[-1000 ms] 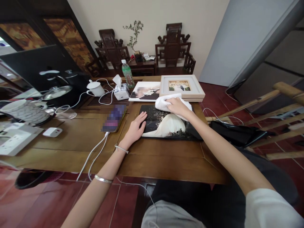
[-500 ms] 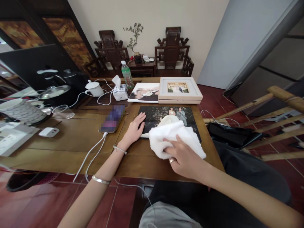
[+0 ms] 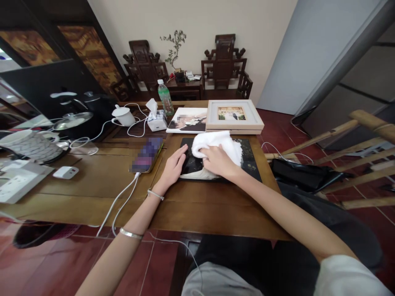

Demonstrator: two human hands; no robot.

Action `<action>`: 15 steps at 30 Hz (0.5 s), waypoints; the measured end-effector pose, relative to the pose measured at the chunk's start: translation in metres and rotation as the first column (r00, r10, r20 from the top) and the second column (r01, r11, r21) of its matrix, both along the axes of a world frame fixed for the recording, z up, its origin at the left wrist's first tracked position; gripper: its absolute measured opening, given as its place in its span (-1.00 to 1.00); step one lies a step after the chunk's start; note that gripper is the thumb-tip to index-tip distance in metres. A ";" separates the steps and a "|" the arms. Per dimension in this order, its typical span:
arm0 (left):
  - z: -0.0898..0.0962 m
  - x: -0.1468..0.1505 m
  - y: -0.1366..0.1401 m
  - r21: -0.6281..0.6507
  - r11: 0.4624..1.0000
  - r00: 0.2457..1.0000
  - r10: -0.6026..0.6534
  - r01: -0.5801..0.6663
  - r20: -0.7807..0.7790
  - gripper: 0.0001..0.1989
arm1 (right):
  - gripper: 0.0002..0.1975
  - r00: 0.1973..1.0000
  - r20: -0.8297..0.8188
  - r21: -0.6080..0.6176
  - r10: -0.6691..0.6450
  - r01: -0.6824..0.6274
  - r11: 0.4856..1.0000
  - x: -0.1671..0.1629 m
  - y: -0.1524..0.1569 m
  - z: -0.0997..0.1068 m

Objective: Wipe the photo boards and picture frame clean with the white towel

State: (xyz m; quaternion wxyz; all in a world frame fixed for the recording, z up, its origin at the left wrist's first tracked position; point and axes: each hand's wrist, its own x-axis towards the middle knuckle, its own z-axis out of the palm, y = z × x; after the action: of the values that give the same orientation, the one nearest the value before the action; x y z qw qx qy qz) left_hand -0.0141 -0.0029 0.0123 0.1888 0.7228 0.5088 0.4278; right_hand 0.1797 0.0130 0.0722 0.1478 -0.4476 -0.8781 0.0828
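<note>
A dark wedding photo panel (image 3: 251, 166) lies flat on the wooden table (image 3: 197, 209) in front of me. My right hand (image 3: 217, 160) grips a white cloth (image 3: 217, 144) and presses it on the panel, covering the pictured couple. Some of the right fingers are sunk in the cloth's folds. At the panel's left edge rests my left hand (image 3: 174, 164), its fingers stretched out flat and holding nothing. To the left of that hand lies a phone (image 3: 147, 155) with a white cable plugged in.
Behind the panel are a framed photo (image 3: 259, 119) and a white photo album or print (image 3: 191, 125). A tissue box (image 3: 157, 122), a bottle (image 3: 166, 98) and a lidded white cup (image 3: 123, 117) stand farther left. A power strip (image 3: 20, 179) and charger (image 3: 65, 172) lie at the left.
My right hand has moved the cloth forward, away from me, from the panel's near edge to its upper middle. My left hand has stayed almost where it was.
</note>
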 end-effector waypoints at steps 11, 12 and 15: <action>-0.002 -0.002 -0.003 0.044 0.999 1.000 -0.007 0.007 0.001 -0.38 | -0.63 0.894 -0.136 -0.176 0.428 -0.447 0.877 0.027 -0.067 0.007; -0.002 -0.002 -0.004 0.040 0.999 0.998 -0.024 0.027 -0.057 -0.39 | -0.63 0.906 -0.130 -0.189 0.403 -0.421 0.887 0.039 -0.072 0.009; -0.001 0.001 -0.005 0.009 0.998 0.985 -0.062 0.064 -0.160 -0.43 | -0.66 0.967 -0.048 -0.183 0.249 -0.253 0.950 0.079 -0.078 0.013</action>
State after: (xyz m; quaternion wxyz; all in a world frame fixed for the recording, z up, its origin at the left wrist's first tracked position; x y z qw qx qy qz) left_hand -0.0133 -0.0082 0.0111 0.1560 0.7718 0.4961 0.3659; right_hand 0.2588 -0.0652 0.0847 0.1039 -0.3433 -0.9142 0.1885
